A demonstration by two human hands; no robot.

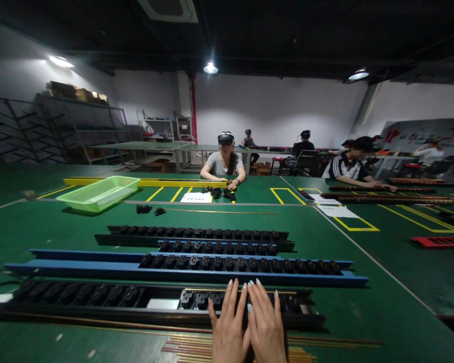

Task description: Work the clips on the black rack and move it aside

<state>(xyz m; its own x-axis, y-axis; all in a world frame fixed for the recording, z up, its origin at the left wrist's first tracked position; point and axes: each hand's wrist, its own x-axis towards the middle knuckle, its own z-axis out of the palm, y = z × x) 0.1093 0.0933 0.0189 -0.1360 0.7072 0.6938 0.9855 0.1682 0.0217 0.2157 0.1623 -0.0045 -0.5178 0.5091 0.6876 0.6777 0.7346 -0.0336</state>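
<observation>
My left hand (230, 322) and my right hand (264, 317) lie side by side, fingers stretched forward, over the right part of the black channel (166, 316). Both are palm down and touch each other. Black sockets (187, 299) sit in that channel, with a white strip (162, 303) showing between two groups. A thin brass rod (200, 290) runs along the channel's far side and passes under or beside my fingertips; whether they press on it is unclear. Brass and copper rods (189, 347) lie on the green table in front of the channel, partly behind my hands.
Beyond the channel lie blue channels (79, 267) and another black one (106, 239) with sockets. A green basket (98, 196) stands at the back left beside a yellow channel (174, 183). A person (226, 161) sits opposite; another person (348, 166) works at the right.
</observation>
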